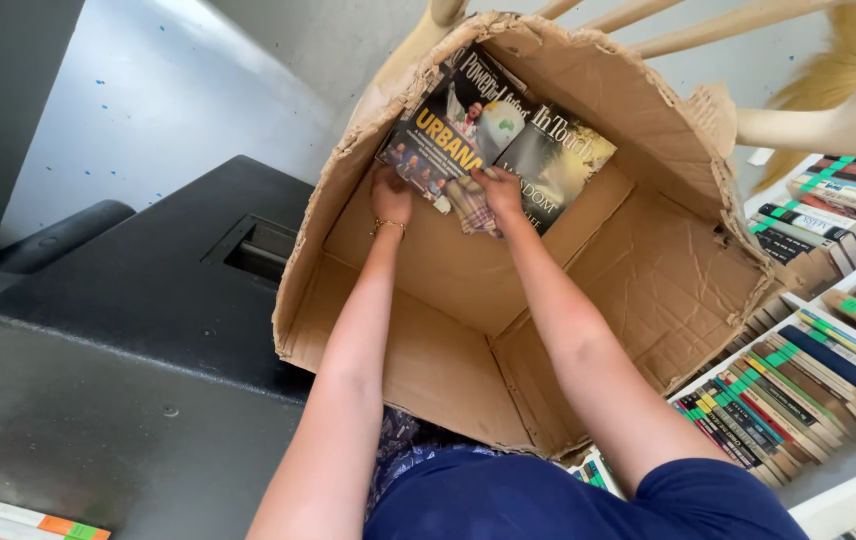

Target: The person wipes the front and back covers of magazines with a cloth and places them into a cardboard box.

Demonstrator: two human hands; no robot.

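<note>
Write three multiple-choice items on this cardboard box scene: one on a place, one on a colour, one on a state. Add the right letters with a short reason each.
1. Where do the magazines lie?
A. On the black case
B. Inside the cardboard box, against its far wall
C. On the bookshelf

2. What colour are the tags on many book spines on the bookshelf?
A. Green
B. Red
C. Purple

3. How are the person's hands placed?
A. Both hang outside the box
B. One holds a pen
C. Both reach into the box and touch the magazines

Answers:
1. B, the magazines rest against the inner wall of the open box.
2. A, green tags show on the spines at the right.
3. C, the left hand and the right hand both lie on the lower edge of the magazines.
</note>
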